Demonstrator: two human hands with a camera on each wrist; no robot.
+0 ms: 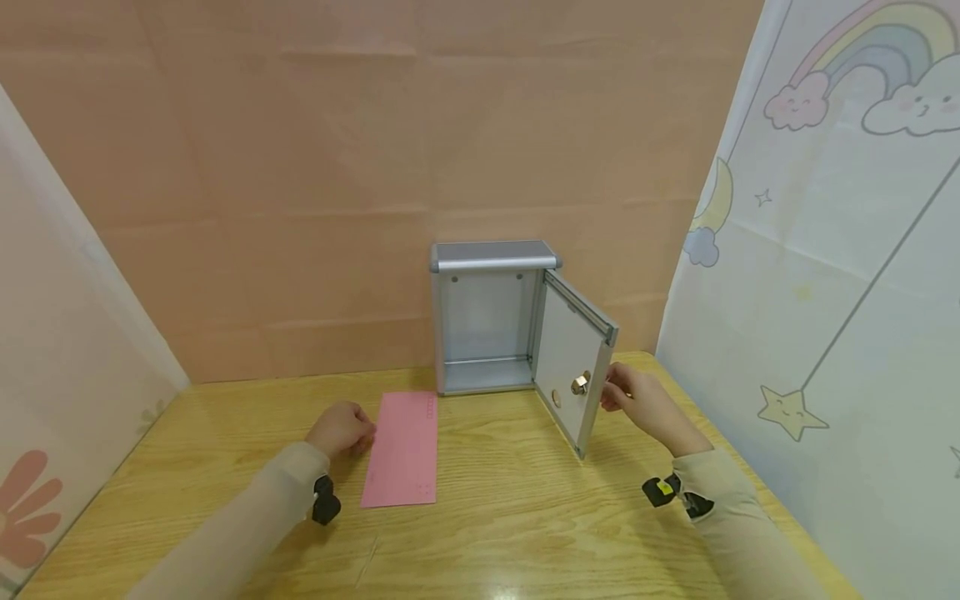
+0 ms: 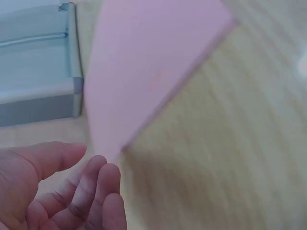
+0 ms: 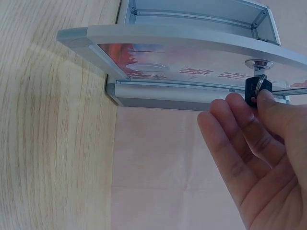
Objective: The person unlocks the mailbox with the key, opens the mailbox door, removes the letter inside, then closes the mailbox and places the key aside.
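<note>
A grey metal lock box (image 1: 487, 254) stands against the back wall with its door (image 1: 566, 342) swung out to the right. The lock (image 1: 581, 383) shows on the door's inner face. On the door's outer face, my right hand (image 1: 633, 396) pinches a black-headed key (image 3: 252, 91) that sits in the lock; the right wrist view shows a metal ring at its head. A pink envelope (image 1: 402, 450) lies on the table, left of the box's front. My left hand (image 1: 341, 429) is at its left edge, fingers loosely bent. In the left wrist view, the envelope's corner is by the fingertips (image 2: 109, 175), not gripped.
Everything rests on a wood-grain table (image 1: 495, 533). Behind the box is a plain tan backdrop (image 1: 300, 167). A cartoon-printed panel (image 1: 840, 250) borders the right side, and a pale panel (image 1: 60, 317) with a flower print the left.
</note>
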